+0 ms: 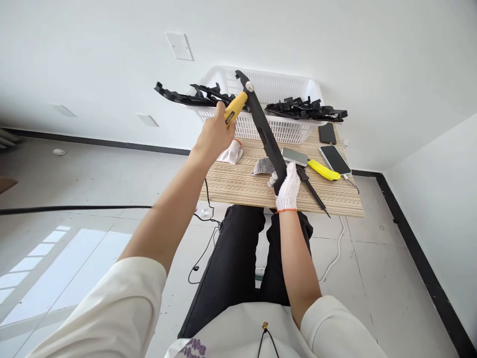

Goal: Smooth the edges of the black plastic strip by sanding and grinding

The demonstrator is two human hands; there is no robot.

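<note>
My left hand [216, 132], bare, is wrapped round a yellow-handled tool [236, 107] with a dark label. The tool's upper end meets a long black plastic strip [265, 130] near its top; I cannot make out a blade there. At that spot a small white round piece [249, 87] shows against the strip. My right hand [288, 189], in a white knit glove with an orange cuff, grips the strip's lower end. The strip slants up and away over the table, its far end above the basket.
A white basket [290, 130] with several black plastic parts [298, 108] stands at the back of the wooden table [234, 184]. Nearby lie a white glove [231, 153], a grey cloth [263, 166], a yellow-and-grey tool [323, 170], a thin black tool [316, 193] and two phones [335, 160].
</note>
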